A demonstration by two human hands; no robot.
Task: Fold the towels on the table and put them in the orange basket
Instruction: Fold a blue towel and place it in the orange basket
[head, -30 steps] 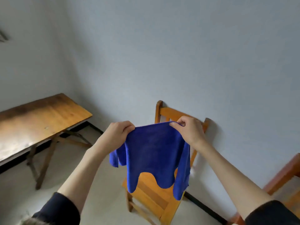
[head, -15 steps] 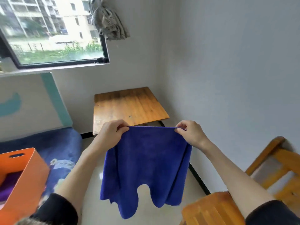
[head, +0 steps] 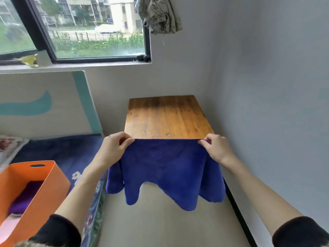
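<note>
A blue towel [head: 165, 168] hangs in the air in front of me, its top edge stretched straight between my hands. My left hand [head: 114, 148] pinches the top left corner and my right hand [head: 215, 148] pinches the top right corner. The towel's lower edge droops in waves above the floor. Behind it stands the wooden table [head: 165, 116], its top bare. The orange basket [head: 33, 195] sits at the lower left on a bed, with a purple towel [head: 25, 200] and a pink cloth [head: 7, 227] inside.
A bed with a dark blue cover [head: 58, 152] runs along the left under a window [head: 74, 27]. A grey wall [head: 267, 104] closes the right side. A bunched curtain [head: 158, 13] hangs at the top. Pale floor [head: 160, 225] lies below the towel.
My view has swung left from the wooden chair to the table, bed and basket. My hands have drawn apart, pulling the towel's top edge taut and flat.
</note>
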